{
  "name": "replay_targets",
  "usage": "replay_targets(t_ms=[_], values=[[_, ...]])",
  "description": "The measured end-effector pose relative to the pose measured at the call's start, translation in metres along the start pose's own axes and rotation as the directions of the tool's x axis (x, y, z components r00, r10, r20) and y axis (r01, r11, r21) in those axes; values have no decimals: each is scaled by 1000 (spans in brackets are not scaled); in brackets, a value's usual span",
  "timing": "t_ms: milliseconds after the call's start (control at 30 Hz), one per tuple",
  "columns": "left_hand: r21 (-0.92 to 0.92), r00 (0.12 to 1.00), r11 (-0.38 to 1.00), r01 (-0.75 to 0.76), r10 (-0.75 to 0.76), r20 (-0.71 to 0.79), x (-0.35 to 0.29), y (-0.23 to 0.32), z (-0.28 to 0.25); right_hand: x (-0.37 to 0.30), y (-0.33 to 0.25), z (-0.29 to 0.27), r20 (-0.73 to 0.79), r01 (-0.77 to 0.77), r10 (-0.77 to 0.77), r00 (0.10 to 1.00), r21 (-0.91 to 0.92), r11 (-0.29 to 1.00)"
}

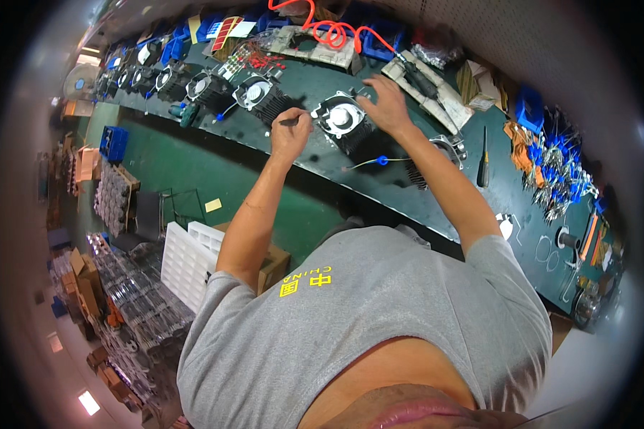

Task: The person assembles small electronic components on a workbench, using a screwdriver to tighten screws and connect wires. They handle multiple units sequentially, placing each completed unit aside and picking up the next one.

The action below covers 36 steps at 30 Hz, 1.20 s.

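Note:
Before me on the dark green bench stands a black finned housing (pixel 348 136) with a silvery rim and a round white middle. My left hand (pixel 292 136) is closed at its left side, gripping a short dark tool (pixel 288 122) whose kind I cannot make out. Over the housing's far right edge, my right hand (pixel 386 107) has its fingers apart and bent, with nothing visible in them; whether the fingertips touch the rim is unclear. A thin wire with a blue piece (pixel 382 161) lies by the housing. Another finned housing (pixel 418 170) is partly hidden behind my right forearm.
Several similar housings (pixel 254 93) line the bench to the left. A coiled orange hose (pixel 329 34) runs at the back, near grey cast pieces (pixel 436 93). Rightward lie a screwdriver (pixel 484 161) and a heap of blue-ended wires (pixel 558 164). White trays (pixel 186 261) stand below the bench.

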<state>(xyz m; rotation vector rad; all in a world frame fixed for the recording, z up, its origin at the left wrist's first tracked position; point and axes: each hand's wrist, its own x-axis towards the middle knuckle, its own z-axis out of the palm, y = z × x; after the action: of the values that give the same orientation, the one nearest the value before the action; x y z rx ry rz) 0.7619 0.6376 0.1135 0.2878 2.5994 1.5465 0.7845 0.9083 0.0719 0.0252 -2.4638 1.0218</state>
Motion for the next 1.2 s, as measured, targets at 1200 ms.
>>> replay_targets(t_ms=[1200], values=[[394,990,914,96,-48,-131,21,16,23,28,-3,65,306,14,20,952,-109,994]])
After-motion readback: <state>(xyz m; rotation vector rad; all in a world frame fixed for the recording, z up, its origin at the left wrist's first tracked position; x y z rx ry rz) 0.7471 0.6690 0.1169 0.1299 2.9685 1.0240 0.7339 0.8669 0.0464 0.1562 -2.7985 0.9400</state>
